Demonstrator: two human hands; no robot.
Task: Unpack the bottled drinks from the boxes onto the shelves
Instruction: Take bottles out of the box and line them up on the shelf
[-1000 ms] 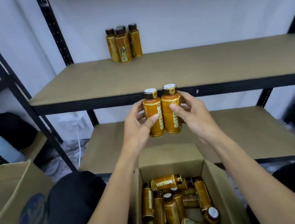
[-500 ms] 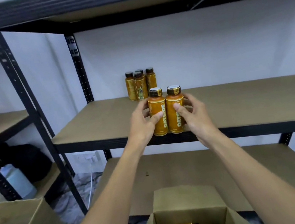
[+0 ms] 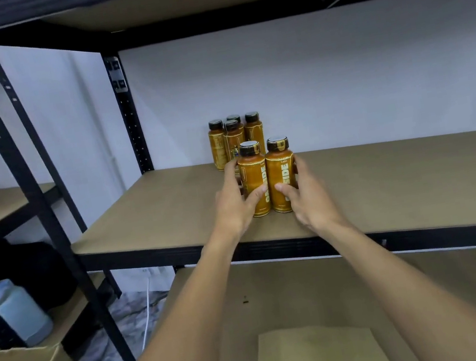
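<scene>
1. While the left bottle (image 3: 253, 177) and right bottle (image 3: 280, 170) stand pressed side by side between the hands, the likeliest trouble is a topple on release. They are tall and narrow, so a thumb dragging off the label could rock one over.
2. The four bottles (image 3: 234, 140) stand in a tight cluster just behind, at the back wall. Pushing the pair further in with any force could knock that cluster like skittles.
3. The pair sits near the front half of the middle shelf (image 3: 389, 186). A bottle that fell forward could roll off the edge towards the open box (image 3: 316, 353) below.
4. The left hand (image 3: 235, 202) curls round the left bottle, thumb across the front label and fingers (image 3: 230, 167) wrapped behind. The right hand (image 3: 305, 197) grips the right bottle in the same way.
5. Both bottles are upright with their bases at the shelf board. Whether they bear their full weight on it or hover just above, I cannot tell.
6. Each bottle is amber-orange with a dark cap, pale on top, and a gold band at the neck. Large white lettering runs vertically up the label, partly covered by the thumbs. The sides look smooth and glossy, so I judge them somewhat slippery.
</scene>
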